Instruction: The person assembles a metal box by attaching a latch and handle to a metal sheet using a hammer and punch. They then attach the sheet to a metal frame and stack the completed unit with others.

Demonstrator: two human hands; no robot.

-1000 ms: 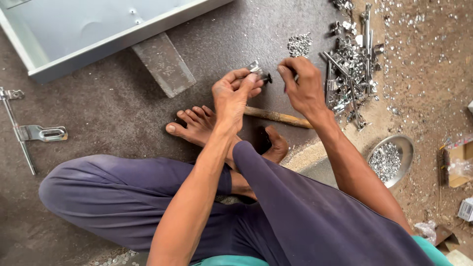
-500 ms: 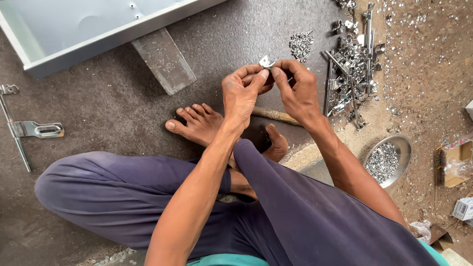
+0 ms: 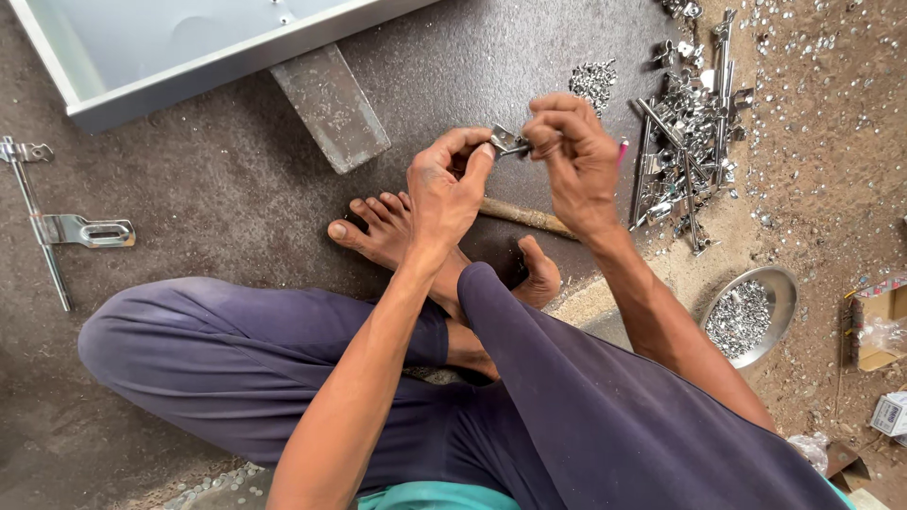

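Far over on the left a long metal latch bolt (image 3: 57, 227) lies flat on the grey floor (image 3: 217, 198), its slotted plate pointing inward. Above it sits the corner of a pale grey metal tray (image 3: 217, 66), and a short wooden block (image 3: 331, 104) leans out from under its edge. The person sits on the floor with knees bent in dark blue trousers, bare feet (image 3: 387, 227) tucked together below the hands. The left hand (image 3: 444, 194) is raised above the feet, thumb and fingers closed on a small shiny metal fitting (image 3: 508, 142). The right hand (image 3: 572, 156) meets it from the other side, fingertips pinched on the same piece, so the fitting hangs between both hands, off the floor. A bit of pink shows at the far edge of the right hand; what it belongs to I cannot tell. Under the hands a wooden handle (image 3: 524, 217) lies on the floor, partly hidden by the wrist. Just beyond the right hand is a small heap of screws (image 3: 593, 83), then a larger jumble of bright metal bolts and latches (image 3: 690, 123). Small silver bits are scattered over the sandy ground to the right. Near the right knee stands a round steel bowl (image 3: 784, 293) filled with small silver pieces, and cardboard boxes (image 3: 879, 331) sit at the edge.
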